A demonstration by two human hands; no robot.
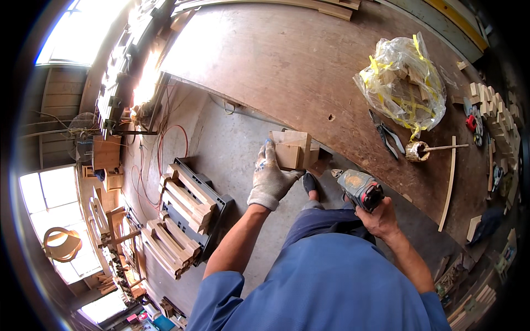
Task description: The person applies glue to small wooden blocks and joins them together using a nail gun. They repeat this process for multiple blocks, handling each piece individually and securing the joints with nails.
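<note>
Steadying wooden blocks [288, 156] at centre frame, a gloved left hand [271, 177], thumb spread from fingers, does best clear of the power tool [356, 185] right of centre, clasped by the right hand's [381, 219] curled fingers

The desk [248, 60] spans the front and right. On its right portion lies a plastic bag [395, 91]; pliers [380, 128] lie on the bag's near side, a pot [414, 152] just right of them — a stick [448, 147] sits in the pot. Right of the pot: a wooden strip [448, 187]. Wooden blocks [287, 156] are in the left grip [270, 175], near the desk edge; a power drill [358, 185] is in the right grip [381, 218]. Left of both grips, a platform [222, 212] carries slatted frames [190, 204].
</note>
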